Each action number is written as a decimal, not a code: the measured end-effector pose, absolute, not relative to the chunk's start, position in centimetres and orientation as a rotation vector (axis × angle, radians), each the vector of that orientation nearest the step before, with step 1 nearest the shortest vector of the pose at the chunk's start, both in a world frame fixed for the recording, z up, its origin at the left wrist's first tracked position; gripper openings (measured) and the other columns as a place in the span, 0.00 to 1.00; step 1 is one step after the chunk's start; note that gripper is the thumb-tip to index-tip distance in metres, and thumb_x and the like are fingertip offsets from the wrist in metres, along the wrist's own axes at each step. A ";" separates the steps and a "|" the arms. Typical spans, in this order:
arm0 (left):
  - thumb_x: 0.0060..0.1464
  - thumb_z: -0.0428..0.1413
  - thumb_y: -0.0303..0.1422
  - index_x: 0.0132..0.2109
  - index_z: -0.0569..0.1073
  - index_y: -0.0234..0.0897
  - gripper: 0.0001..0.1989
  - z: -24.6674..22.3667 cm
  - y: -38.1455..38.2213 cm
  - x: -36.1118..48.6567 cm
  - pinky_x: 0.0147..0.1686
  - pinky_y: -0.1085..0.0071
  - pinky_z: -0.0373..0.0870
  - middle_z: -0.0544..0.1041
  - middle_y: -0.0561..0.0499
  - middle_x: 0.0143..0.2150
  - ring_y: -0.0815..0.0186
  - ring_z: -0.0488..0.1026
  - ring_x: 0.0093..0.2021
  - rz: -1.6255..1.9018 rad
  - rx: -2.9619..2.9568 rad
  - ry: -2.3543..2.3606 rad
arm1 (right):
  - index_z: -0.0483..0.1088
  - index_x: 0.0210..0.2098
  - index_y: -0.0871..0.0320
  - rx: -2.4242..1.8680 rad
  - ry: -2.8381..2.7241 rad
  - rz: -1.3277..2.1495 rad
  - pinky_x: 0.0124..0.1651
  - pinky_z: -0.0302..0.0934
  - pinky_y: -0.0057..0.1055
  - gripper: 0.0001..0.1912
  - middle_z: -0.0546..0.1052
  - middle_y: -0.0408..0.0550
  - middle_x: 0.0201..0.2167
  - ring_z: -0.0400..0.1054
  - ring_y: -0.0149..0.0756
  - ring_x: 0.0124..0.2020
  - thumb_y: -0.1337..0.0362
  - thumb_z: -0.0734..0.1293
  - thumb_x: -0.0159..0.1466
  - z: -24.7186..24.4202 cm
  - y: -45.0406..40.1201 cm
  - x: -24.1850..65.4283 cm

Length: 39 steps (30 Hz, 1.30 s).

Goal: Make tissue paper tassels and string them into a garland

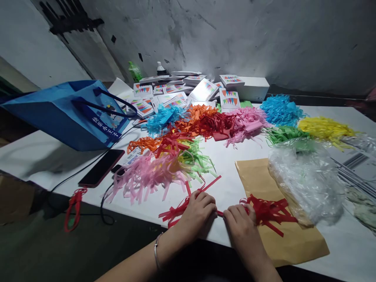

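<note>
A red paper tassel [272, 211] lies stretched sideways at the table's front edge, its fringed strips spread out at both ends. My left hand [201, 209] is closed on its narrow middle, with red strips sticking out to the left. Just to the right, my right hand [241, 221] pinches the same twisted middle, and the right fringe fans out over a brown paper envelope [302, 246]. A short bit of the twisted red part shows between the hands. Beyond my left hand lies a pile of pink tassels [143, 176], with light green tassels [201, 156] beside it.
Red tassels [216, 125], blue tassels [282, 111] and yellow tassels [326, 129] form a row behind. Flat printed packs [202, 90] are heaped by the wall. A blue bag [64, 113], a phone [101, 168] and a cable are left; clear plastic bags [308, 180] are right.
</note>
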<state>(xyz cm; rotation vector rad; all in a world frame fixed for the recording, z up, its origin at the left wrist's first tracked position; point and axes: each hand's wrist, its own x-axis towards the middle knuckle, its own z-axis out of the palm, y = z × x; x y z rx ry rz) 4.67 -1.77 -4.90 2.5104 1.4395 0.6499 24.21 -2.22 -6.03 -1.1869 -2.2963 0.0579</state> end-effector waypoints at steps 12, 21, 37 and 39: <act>0.56 0.57 0.25 0.33 0.75 0.35 0.04 -1.4 -1.1 7.5 0.45 0.50 0.63 0.76 0.44 0.39 0.55 0.70 0.40 0.227 2.510 1.726 | 0.66 0.30 0.54 -1.581 -2.039 0.066 0.55 0.50 0.56 0.08 0.74 0.47 0.31 0.67 0.47 0.39 0.69 0.60 0.66 -4.9 -3.1 25.1; 0.59 0.61 0.29 0.32 0.77 0.38 0.07 -2.2 0.0 6.7 0.58 0.52 0.54 0.74 0.52 0.34 0.60 0.67 0.40 0.184 2.947 1.150 | 0.71 0.39 0.54 -1.306 -2.219 0.000 0.64 0.45 0.51 0.11 0.77 0.44 0.35 0.69 0.42 0.41 0.75 0.63 0.63 -5.4 -3.6 24.7; 0.61 0.56 0.36 0.44 0.81 0.36 0.11 5.3 -4.2 5.4 0.40 0.67 0.65 0.80 0.47 0.37 0.61 0.72 0.39 0.584 1.655 1.155 | 0.74 0.46 0.66 -0.615 -2.245 -0.200 0.62 0.51 0.47 0.18 0.80 0.54 0.40 0.70 0.43 0.48 0.75 0.54 0.71 1.0 -4.0 28.0; 0.53 0.64 0.42 0.36 0.81 0.33 0.14 5.1 -4.3 6.9 0.34 0.72 0.64 0.78 0.50 0.30 0.66 0.71 0.32 0.546 1.212 0.961 | 0.74 0.46 0.67 -0.577 -2.193 -0.179 0.60 0.55 0.45 0.16 0.79 0.54 0.37 0.72 0.41 0.44 0.75 0.56 0.70 2.2 -4.5 28.5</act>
